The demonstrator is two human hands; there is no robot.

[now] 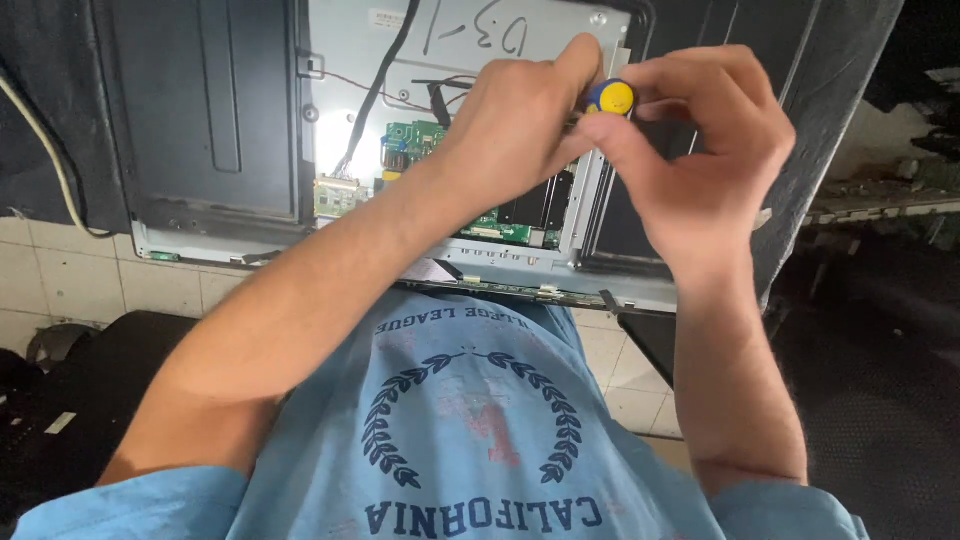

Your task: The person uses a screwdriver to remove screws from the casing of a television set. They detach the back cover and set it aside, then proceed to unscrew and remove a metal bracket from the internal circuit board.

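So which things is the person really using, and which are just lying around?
In use:
left hand
right hand
yellow-and-blue screwdriver handle
green circuit board
opened flat screen's metal back

Just there:
white cable
tiled floor

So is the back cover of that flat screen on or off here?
Off. The grey metal chassis and green circuit board lie exposed beneath both hands, beside a black panel.
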